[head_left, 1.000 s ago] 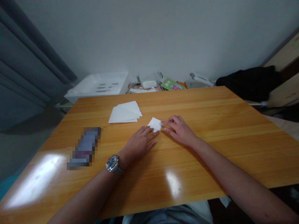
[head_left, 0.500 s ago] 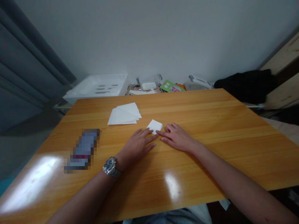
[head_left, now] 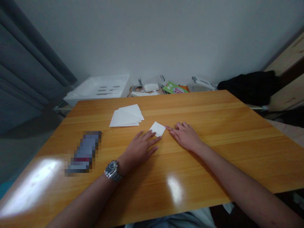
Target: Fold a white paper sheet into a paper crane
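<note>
A small folded white paper (head_left: 158, 128) lies flat on the wooden table (head_left: 213, 133). My left hand (head_left: 140, 147), with a watch on the wrist, rests palm down, fingers stretched out, its fingertips on the paper's near left edge. My right hand (head_left: 185, 135) lies flat just right of the paper, fingers extended, the index tip close to the paper's right corner. Neither hand grips anything.
A loose stack of white sheets (head_left: 126, 116) lies farther back on the left. A blurred dark object (head_left: 83, 152) sits near the left side. Behind the table are a white tray (head_left: 99, 87), a green packet (head_left: 174, 87) and dark cloth (head_left: 249, 85).
My right hand slid along the paper toward me, then moved off to the right. The left hand stayed on the paper's near edge.
</note>
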Motion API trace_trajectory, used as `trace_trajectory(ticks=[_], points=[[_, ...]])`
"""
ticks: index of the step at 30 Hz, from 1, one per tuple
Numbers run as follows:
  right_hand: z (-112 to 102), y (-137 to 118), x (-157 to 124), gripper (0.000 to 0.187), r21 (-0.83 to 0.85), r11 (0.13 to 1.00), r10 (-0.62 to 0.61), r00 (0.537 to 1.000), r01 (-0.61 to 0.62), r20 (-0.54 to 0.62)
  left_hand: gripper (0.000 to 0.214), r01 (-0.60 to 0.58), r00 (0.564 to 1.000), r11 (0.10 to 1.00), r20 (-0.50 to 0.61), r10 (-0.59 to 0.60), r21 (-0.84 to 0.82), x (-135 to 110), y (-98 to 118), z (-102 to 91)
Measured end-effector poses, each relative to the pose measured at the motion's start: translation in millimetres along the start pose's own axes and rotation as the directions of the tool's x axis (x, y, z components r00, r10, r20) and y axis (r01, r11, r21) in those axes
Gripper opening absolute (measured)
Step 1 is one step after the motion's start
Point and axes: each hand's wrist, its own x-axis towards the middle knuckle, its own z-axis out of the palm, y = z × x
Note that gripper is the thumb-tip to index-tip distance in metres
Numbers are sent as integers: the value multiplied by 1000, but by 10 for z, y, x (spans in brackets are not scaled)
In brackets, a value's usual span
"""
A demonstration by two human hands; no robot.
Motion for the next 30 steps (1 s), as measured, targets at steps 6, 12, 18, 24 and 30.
trace_trajectory(ticks=[6,12,18,24,30], points=[[-35,14,4,46,95,989,-113,992,117,-52,47,14,1000,1000,7,-14,-16,-7,-2,15],[-6,-37,10,48,202,914,-352,935,351,-31,49,2,1000,1000,-9,-3,-11,-20,18,-8],[27,-66,13,53,337,879,-379,923,337,66,49,-16,1000,1000,-18,16,-2,-51,22,46],[22,-30,25,54,347,886,-365,924,306,116,50,2,1000,1000,7,-2,2,-53,32,23],[41,-24,13,54,342,893,-351,929,293,120,50,-4,1000,1000,26,4,17,-53,22,27]])
